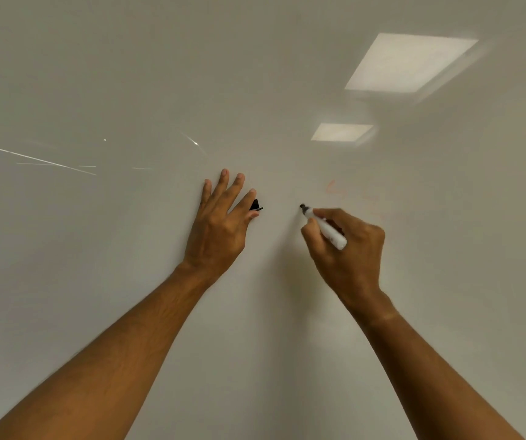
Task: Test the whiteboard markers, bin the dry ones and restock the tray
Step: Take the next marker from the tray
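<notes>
2 bare forearms rise from the lower edge of the head view toward the whiteboard (128,74). Right hand (348,246): fingers closed around an uncapped white marker (326,228), dark tip up-left, at or just off the board; contact cannot be confirmed. Left hand (220,217): fingers spread, apparently resting flat on the board, with a black cap (256,205) pinched near the index finger and thumb. Beyond the right hand, faint reddish scribbles (337,188) sit on the board. Further up, 2 ceiling-light reflections (410,63). No fresh black line visible at the tip; tray and bin not in view. Step judged: test stroke about to be made. Risks: light pressure or a steep angle could give a weak line and misjudge a good marker as dry; the loosely pinched cap could slip and fall; glare may hide a pale stroke.
</notes>
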